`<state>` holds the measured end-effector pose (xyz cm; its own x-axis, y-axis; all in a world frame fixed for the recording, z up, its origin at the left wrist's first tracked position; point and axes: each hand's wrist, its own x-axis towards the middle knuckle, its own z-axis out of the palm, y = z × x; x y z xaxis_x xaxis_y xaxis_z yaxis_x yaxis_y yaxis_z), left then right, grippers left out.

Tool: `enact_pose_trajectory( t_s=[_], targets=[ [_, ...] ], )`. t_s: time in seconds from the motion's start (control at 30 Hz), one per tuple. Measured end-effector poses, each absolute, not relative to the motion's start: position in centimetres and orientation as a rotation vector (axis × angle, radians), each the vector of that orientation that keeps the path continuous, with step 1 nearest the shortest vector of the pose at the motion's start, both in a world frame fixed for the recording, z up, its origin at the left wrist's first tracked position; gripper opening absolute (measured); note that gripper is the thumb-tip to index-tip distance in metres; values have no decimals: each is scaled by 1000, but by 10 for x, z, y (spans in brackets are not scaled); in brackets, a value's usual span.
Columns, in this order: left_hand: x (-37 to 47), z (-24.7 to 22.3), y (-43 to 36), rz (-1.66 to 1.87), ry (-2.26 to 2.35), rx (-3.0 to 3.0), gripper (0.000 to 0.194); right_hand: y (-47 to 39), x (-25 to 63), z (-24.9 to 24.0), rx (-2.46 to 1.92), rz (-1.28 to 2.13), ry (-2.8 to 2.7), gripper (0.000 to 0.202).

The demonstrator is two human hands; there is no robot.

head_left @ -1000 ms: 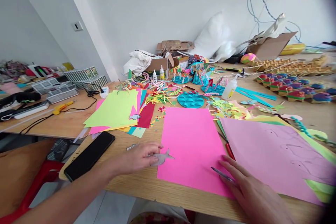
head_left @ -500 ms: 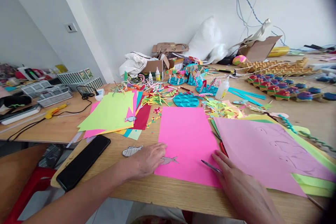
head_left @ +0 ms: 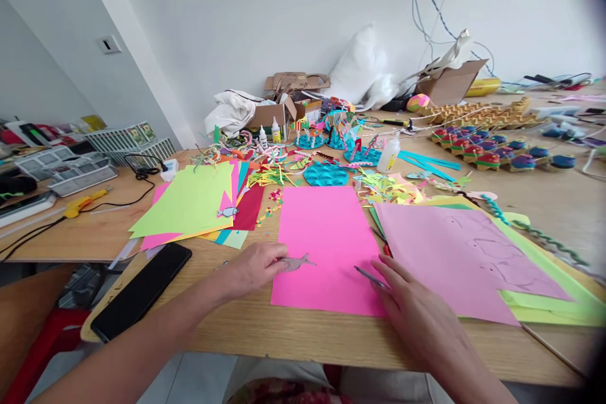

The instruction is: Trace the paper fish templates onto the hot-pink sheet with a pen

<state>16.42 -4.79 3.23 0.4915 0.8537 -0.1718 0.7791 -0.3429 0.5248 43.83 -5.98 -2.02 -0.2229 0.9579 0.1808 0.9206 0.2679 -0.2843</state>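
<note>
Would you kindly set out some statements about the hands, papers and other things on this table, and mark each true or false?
1. The left hand holds a grey fish cutout. True.
2. The right hand holds a glue bottle. False: it holds a pen.
3. A black smartphone lies to the left of the hot-pink sheet. True.
4. The light-pink sheet is blank. False: outlines are drawn on it.
5. The turquoise disc lies nearer the person than the hot-pink sheet. False: it lies beyond that sheet's far edge.
</note>
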Motion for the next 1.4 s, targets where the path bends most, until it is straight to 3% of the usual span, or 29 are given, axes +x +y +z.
enact_pose_trajectory(
  t_s=[0.13, 0.27, 0.43, 0.6, 0.87, 1.17, 1.4],
  targets=[
    [171, 39, -41, 283, 1277, 2016, 19, -67, 431, 2, -1496, 522, -1997, 31],
    [184, 42, -38, 289, 1188, 2097, 19, -66, 410, 16, -1371, 888, -1876, 40],
    [197, 47, -38, 316, 1141, 2055, 20, -59, 392, 9, -1330, 1020, -1766, 23],
    [203, 41, -34, 458, 1153, 1740, 12, -65, 400, 7, -1357, 1156, -1677, 23],
    [227, 44, -14, 378, 1046, 1728, 22, -84, 433, 4, -1441, 1104, -1504, 37],
    [253, 37, 3, 179, 910, 1775, 25, -92, 436, -9, -1473, 1018, -1622, 32],
    [246, 28, -3, 429, 1113, 2089, 22, -91, 442, -17, -1545, 932, -1464, 30]
  ],
)
